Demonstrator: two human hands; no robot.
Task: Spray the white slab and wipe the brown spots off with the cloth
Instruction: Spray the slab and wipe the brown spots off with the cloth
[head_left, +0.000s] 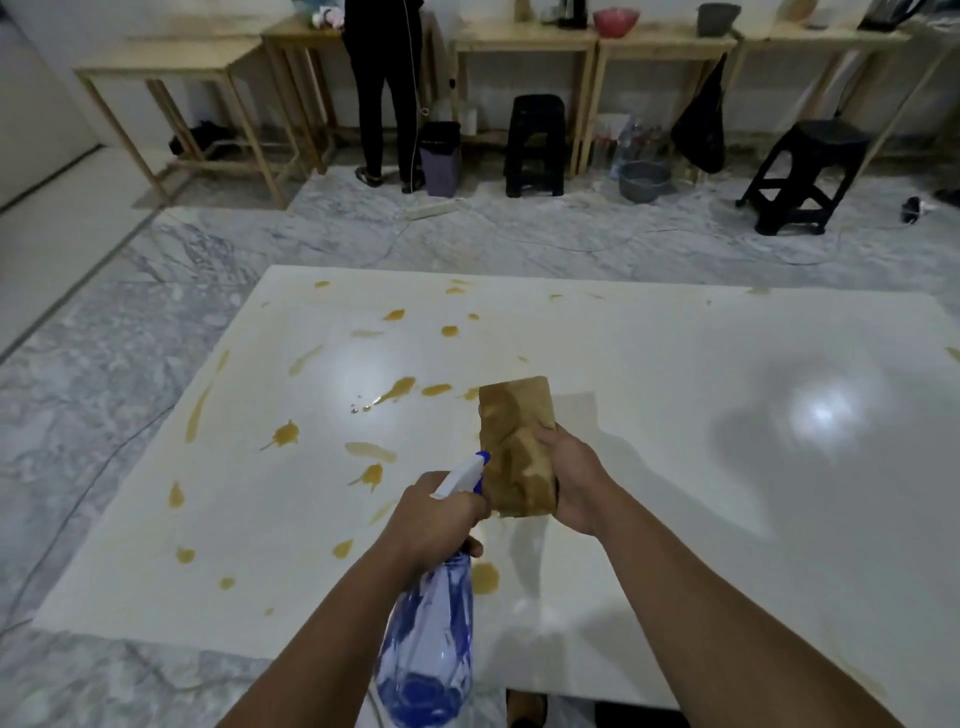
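Nearest the camera, the left hand (434, 512) is wrapped around the neck of a clear blue plastic spray bottle (428, 639) with a white and blue trigger head, over the near edge of the large white glossy slab (649, 374) lying on the grey marble floor (104, 338). Just beside it, the right hand (574, 478) grips a folded, brown-stained cloth (517, 441) held above the slab. Beyond, brown spots (285, 434) scatter across the slab's left half toward its far edge.
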